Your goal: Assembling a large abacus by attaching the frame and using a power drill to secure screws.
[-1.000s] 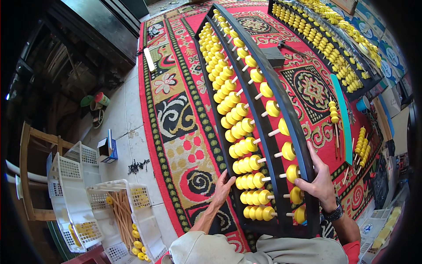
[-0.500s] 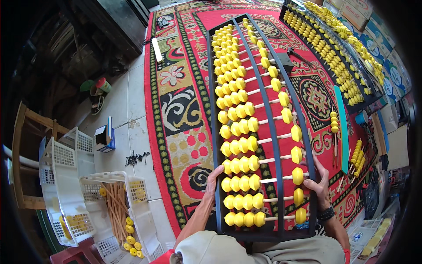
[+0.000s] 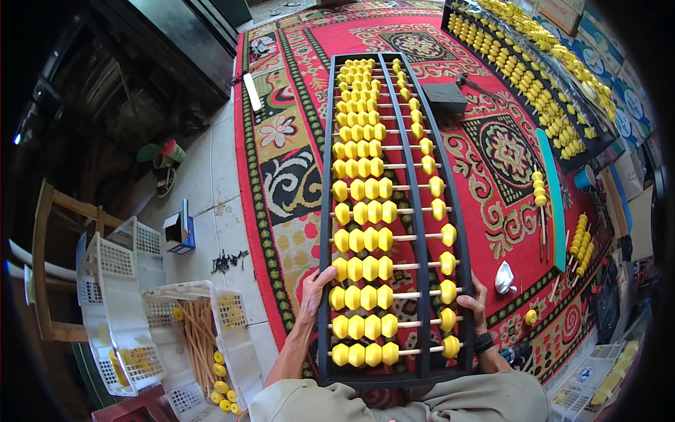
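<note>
A large abacus (image 3: 420, 260) with a dark frame, pale rods and yellow beads stretches away from my lap. On each rod several beads sit left of the inner bar and one sits right of it. My left hand (image 3: 314, 292) grips the left rail near the close end, thumb on top. On the right rail, my right hand (image 3: 476, 304) is closed too, its thumb over the frame and the other fingers partly hidden. A dark band circles my right wrist.
White plastic baskets (image 3: 242, 349) with wooden rods and yellow beads stand at the left. Another abacus (image 3: 524, 81) lies far right. A hammer (image 3: 478, 86), a dark block (image 3: 444, 97), a teal strip (image 3: 550, 200) and a white crumpled lump (image 3: 504, 277) lie on the red carpet (image 3: 485, 232).
The abacus has shifted left and its far end has dropped lower in the picture. Both my hands moved along with it, still gripping. The white lump and a loose bead at right have become visible.
</note>
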Demonstrator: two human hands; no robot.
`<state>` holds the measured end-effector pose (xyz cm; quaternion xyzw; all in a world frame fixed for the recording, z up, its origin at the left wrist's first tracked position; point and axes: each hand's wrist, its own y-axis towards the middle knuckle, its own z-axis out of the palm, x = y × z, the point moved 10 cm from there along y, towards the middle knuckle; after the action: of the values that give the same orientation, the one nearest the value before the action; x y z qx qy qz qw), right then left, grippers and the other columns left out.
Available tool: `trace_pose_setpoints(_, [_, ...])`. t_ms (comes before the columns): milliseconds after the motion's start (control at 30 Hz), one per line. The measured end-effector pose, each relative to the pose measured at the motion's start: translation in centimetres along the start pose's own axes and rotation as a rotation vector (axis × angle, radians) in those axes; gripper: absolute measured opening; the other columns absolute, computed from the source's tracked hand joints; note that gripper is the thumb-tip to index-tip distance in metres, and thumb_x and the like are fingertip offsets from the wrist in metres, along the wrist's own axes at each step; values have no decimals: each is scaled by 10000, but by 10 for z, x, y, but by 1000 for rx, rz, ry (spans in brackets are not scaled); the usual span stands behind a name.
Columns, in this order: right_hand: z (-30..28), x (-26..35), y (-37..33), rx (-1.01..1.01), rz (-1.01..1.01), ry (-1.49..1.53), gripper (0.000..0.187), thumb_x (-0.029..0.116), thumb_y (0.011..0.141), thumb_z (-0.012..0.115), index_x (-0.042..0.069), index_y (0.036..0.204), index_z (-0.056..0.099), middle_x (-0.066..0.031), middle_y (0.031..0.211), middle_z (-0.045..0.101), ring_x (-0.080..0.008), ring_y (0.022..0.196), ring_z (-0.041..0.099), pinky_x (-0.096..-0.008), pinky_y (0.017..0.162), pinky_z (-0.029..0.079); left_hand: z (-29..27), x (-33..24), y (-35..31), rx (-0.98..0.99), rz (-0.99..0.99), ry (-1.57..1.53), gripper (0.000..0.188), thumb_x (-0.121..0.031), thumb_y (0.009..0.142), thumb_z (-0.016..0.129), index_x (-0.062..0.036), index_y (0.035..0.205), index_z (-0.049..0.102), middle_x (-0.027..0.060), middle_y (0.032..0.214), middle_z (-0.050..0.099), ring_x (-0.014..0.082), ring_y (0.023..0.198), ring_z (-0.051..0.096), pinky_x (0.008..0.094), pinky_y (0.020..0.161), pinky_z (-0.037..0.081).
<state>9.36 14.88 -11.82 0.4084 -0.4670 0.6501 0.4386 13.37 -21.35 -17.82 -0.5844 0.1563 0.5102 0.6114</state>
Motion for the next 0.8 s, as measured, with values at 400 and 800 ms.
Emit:
trace_pose_setpoints(400, [41,2,16,77,-33,40,885,295,612,675,-58,1391,448,-160,1163,627,-140,854,621,-256,780,516,-47,1,-17,-57,44,-73,343,-340,869,706,-13,956,643,10,812,598,94,685,560,231,627,458])
trace_pose_setpoints(800, [-18,-11,92,141,41,-240,798,294,673,650,26,1401,464,-41,947,610,-99,774,578,-227,680,493,-15,37,42,-196,97,307,533,-450,904,634,36,1119,655,61,1053,657,162,931,595,316,871,451])
